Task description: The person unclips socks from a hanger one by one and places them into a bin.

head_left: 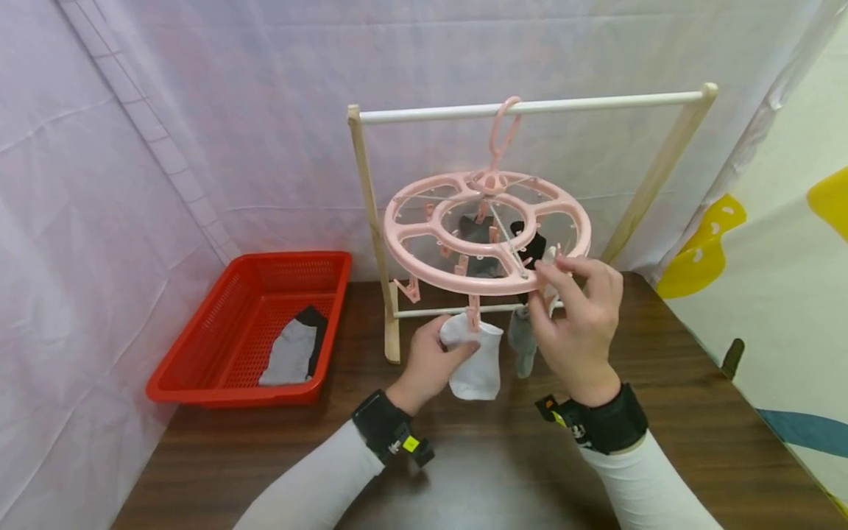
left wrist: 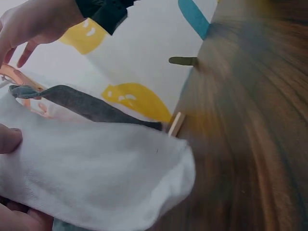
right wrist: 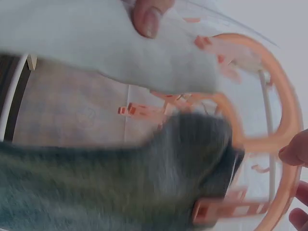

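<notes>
A white sock (head_left: 478,368) hangs below the near rim of a round pink clip hanger (head_left: 430,274), with a pink clothespin (head_left: 473,313) at its top edge. My left hand (head_left: 427,362) pinches this sock at its side, the thumb in front of the cloth. My right hand (head_left: 584,324) holds the hanger's right front rim between thumb and fingers; in the right wrist view the thumb (right wrist: 294,149) lies on the ring. A grey sock (head_left: 523,340) hangs near my right hand, seen close up as a dark grey sock (right wrist: 110,187) in the right wrist view.
The hanger hooks over a white rod (head_left: 609,103) on a wooden stand (head_left: 374,199). Darker socks (head_left: 478,232) hang on its far side. To the left, a red basket (head_left: 248,394) contains a light grey sock (head_left: 291,353) and a black piece (head_left: 314,322).
</notes>
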A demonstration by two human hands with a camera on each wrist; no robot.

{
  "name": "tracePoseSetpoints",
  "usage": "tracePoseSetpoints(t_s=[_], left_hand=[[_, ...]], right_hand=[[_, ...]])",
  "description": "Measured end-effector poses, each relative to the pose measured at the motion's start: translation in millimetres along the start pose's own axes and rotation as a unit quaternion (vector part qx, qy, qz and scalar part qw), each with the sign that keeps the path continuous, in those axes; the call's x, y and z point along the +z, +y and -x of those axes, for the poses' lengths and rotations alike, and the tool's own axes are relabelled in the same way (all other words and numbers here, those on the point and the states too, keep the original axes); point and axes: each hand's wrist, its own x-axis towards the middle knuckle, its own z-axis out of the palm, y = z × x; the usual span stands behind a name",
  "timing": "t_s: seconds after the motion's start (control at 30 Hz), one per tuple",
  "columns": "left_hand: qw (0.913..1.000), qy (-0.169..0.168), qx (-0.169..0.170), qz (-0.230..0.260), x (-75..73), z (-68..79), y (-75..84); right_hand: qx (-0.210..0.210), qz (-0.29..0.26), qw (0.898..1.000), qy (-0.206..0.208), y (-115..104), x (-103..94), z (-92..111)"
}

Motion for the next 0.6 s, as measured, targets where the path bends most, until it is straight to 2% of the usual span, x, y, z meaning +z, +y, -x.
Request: tracePoseSetpoints(t_s=[0.13, 0.47, 0.53, 0.6], left_hand=[[0.9999, -0.003, -0.006, -0.01, -4.1, 5.8, 21.0], [0.9996, -0.017, -0.018, -0.012, -3.7, 7.3, 17.2], [0.9995, -0.018, -0.022, -0.011, -1.7, 6.1, 6.5], [0.9995, -0.016, -0.024, -0.012, 0.4, 5.1, -5.7]], right_hand=[[-0.01, -0.008, 1.0, 0.006, -1, 2.0, 0], [-0.045, -0.061, 0.997, 0.03, -17, -2.1, -4], [-0.046, -0.087, 0.995, 0.002, -19, -4.5, -3], [-0.041, -0.116, 0.991, -0.056, -20, -8.0, -2]])
